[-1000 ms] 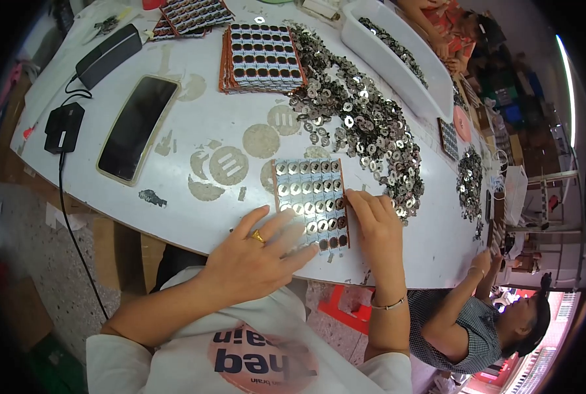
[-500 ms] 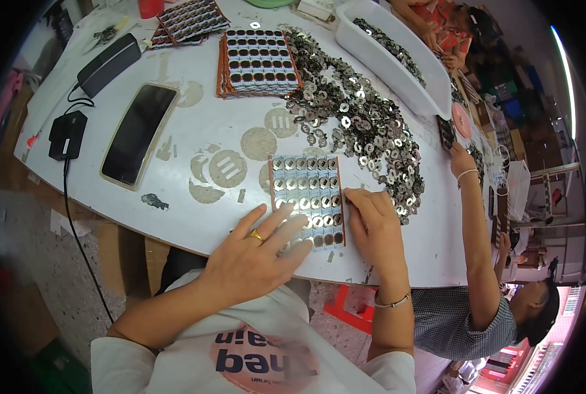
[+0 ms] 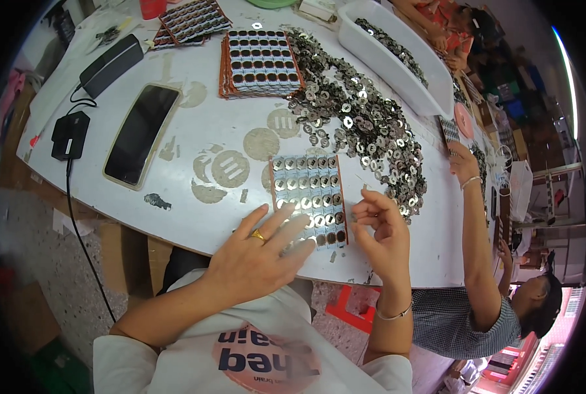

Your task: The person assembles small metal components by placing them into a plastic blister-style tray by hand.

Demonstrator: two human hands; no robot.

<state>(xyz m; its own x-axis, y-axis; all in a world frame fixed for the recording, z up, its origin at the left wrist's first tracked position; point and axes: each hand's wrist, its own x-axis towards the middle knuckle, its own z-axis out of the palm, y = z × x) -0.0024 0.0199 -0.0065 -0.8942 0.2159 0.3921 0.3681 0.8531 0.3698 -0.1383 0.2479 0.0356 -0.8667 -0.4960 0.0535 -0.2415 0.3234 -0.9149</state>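
Head view: left hand (image 3: 253, 253) spread over the sheet (image 3: 309, 194); right hand (image 3: 385, 226) curled beside it, grip unclear. Likely seating discs (image 3: 324, 182); next calls for careful alignment.

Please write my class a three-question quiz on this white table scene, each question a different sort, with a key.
1. Multiple choice. Which part of the pale-blue rectangular panel set with round silver discs does the person's left hand partly hide?
A) upper right
B) lower left
C) upper left

2. True or false. The white oblong plastic tub holds small metal pieces.

3. Order. List from left to right in the picture: the tub, the black rectangular phone in a pale case, the stack of orange-edged panels with dark rounds.

Key
1. B
2. True
3. Phone, stack, tub
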